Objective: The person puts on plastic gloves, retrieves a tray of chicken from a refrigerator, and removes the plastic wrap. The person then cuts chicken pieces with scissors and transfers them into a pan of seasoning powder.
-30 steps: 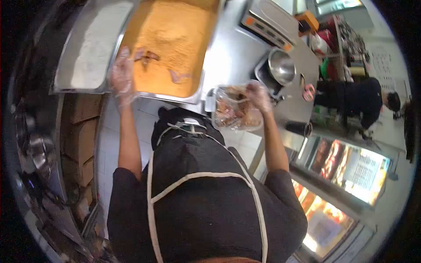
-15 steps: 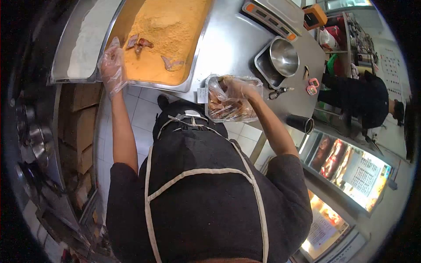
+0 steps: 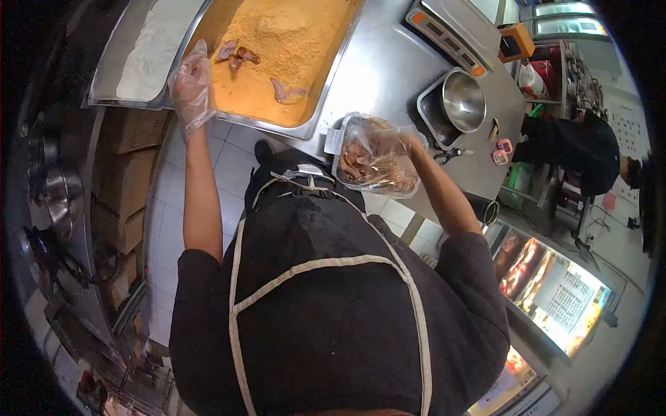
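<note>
My left hand (image 3: 193, 89), in a clear plastic glove, is at the near left corner of a metal tray (image 3: 305, 129) of orange powder. Its fingers are curled closed; what they hold, if anything, is hidden. On the powder lie a few dark reddish meat pieces (image 3: 237, 58) and a paler piece (image 3: 287, 91). My right hand (image 3: 393, 141), also gloved, reaches into a plastic-lined container (image 3: 378, 182) of brownish marinated meat. Clear film and meat hide its fingertips. A white label (image 3: 334, 141) hangs at the container's left side.
A tray of white powder (image 3: 149, 59) adjoins on the left. Rightward on the steel table (image 3: 378, 55) are a scale (image 3: 451, 35), a metal bowl (image 3: 464, 102) in a square pan, scissors (image 3: 447, 157) and a pink timer (image 3: 502, 151). Another person (image 3: 579, 149) stands beyond.
The whole view has shifted, so the trays and table sit further right and up. My right hand stays at the meat container, and my left hand stays at the tray corner.
</note>
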The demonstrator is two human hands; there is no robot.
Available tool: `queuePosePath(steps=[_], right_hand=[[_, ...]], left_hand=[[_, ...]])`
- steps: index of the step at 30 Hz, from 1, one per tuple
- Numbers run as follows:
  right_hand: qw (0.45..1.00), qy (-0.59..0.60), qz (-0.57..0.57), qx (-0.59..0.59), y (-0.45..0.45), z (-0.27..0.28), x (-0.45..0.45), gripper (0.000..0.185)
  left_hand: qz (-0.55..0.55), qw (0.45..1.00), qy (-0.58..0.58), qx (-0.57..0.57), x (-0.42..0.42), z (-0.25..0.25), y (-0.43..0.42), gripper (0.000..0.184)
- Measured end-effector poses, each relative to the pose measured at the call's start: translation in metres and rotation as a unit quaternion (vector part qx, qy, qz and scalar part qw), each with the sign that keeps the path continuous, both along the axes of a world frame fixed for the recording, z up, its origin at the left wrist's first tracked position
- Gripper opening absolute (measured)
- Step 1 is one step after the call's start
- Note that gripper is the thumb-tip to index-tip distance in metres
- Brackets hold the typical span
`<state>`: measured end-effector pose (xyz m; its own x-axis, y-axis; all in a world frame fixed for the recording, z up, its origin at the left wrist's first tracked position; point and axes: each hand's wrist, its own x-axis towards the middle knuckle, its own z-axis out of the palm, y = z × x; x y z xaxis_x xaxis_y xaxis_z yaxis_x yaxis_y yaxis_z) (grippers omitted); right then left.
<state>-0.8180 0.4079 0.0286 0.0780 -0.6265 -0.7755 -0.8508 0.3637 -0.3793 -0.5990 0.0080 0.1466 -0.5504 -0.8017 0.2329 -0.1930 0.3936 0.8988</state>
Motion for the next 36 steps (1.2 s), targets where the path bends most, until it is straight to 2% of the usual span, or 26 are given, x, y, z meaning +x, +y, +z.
queuePosePath(steps=[3,6,8,10,12,14,16,17,19,20,21,22,24,25,26,27,29,30,31,32,33,35,36], right_hand=[[0.997,0.000,-0.068,-0.045,-0.002,0.018,0.007,0.057],[0.990,-0.003,-0.120,-0.072,-0.001,0.025,0.013,0.055],[0.985,-0.006,-0.151,-0.083,0.002,0.027,0.014,0.053],[0.977,-0.023,-0.190,-0.092,0.006,0.029,0.012,0.052],[0.963,-0.065,-0.244,-0.096,0.009,0.032,0.007,0.052],[0.933,-0.134,-0.318,-0.099,0.014,0.039,-0.002,0.051],[0.889,-0.208,-0.394,-0.107,0.023,0.059,-0.007,0.051],[0.887,-0.206,-0.398,-0.109,0.019,0.094,0.002,0.051],[0.894,0.033,-0.440,-0.073,0.016,0.140,0.012,0.048],[0.892,0.046,-0.432,-0.128,0.037,0.122,0.003,0.046],[0.892,0.048,-0.431,-0.129,0.065,0.096,-0.011,0.046],[0.836,0.005,-0.531,-0.142,0.095,0.068,-0.025,0.045],[0.761,-0.038,-0.629,-0.153,0.104,0.077,-0.022,0.044],[0.672,-0.157,-0.692,-0.209,0.110,0.091,-0.017,0.036],[0.616,-0.213,-0.719,-0.240,0.109,0.107,-0.010,0.032],[0.556,-0.268,-0.740,-0.268,0.108,0.122,-0.003,0.029],[0.498,-0.365,-0.708,-0.343,0.111,0.136,0.009,0.031],[0.500,-0.387,-0.696,-0.341,0.104,0.155,0.015,0.035],[0.495,-0.385,-0.698,-0.345,0.101,0.164,0.021,0.035],[0.476,-0.389,-0.706,-0.352,0.099,0.170,0.027,0.044],[0.458,-0.394,-0.712,-0.358,0.098,0.175,0.032,0.053],[0.453,-0.365,-0.732,-0.354,0.099,0.179,0.039,0.053],[0.490,-0.324,-0.729,-0.351,0.094,0.175,0.042,0.049]], left_hand=[[0.016,0.999,0.049,-0.007,-0.002,-0.014,-0.007,0.028],[0.054,0.998,-0.022,-0.001,0.001,-0.028,-0.016,0.028],[0.015,0.995,0.098,-0.022,-0.005,-0.040,-0.022,0.026],[0.022,0.997,0.059,-0.036,-0.001,-0.052,-0.030,0.026],[0.032,0.998,0.018,-0.055,0.001,-0.051,-0.032,0.026],[0.008,0.997,0.046,-0.058,0.002,-0.045,-0.028,0.027],[0.004,0.998,0.043,-0.049,0.000,-0.019,-0.013,0.027],[0.000,0.998,0.040,-0.040,-0.002,-0.010,-0.007,0.027],[-0.003,0.998,0.049,-0.040,-0.005,-0.012,-0.008,0.026],[0.000,0.998,0.054,-0.038,-0.004,-0.016,-0.009,0.025],[0.001,0.998,0.056,-0.038,-0.002,-0.022,-0.013,0.025],[0.022,0.999,0.024,-0.035,0.000,-0.028,-0.017,0.024],[0.034,0.999,-0.009,-0.032,-0.004,-0.021,-0.008,0.024],[0.019,0.989,0.121,0.083,-0.009,-0.011,0.007,0.022],[0.003,0.949,0.245,0.198,-0.018,0.000,0.024,0.021],[-0.066,0.955,0.212,0.196,-0.029,0.003,0.040,0.021],[-0.162,0.953,0.165,0.193,-0.054,0.015,0.094,0.023],[-0.189,0.950,0.154,0.193,-0.070,0.024,0.130,0.024],[-0.270,0.927,0.181,0.187,-0.087,0.005,0.159,0.026],[-0.315,0.920,0.104,0.209,-0.096,0.025,0.194,0.029],[-0.424,0.888,0.013,0.176,-0.102,0.042,0.213,0.038],[-0.494,0.808,0.011,0.320,-0.116,0.020,0.261,0.040],[-0.508,0.783,0.009,0.359,-0.118,0.031,0.273,0.043]])
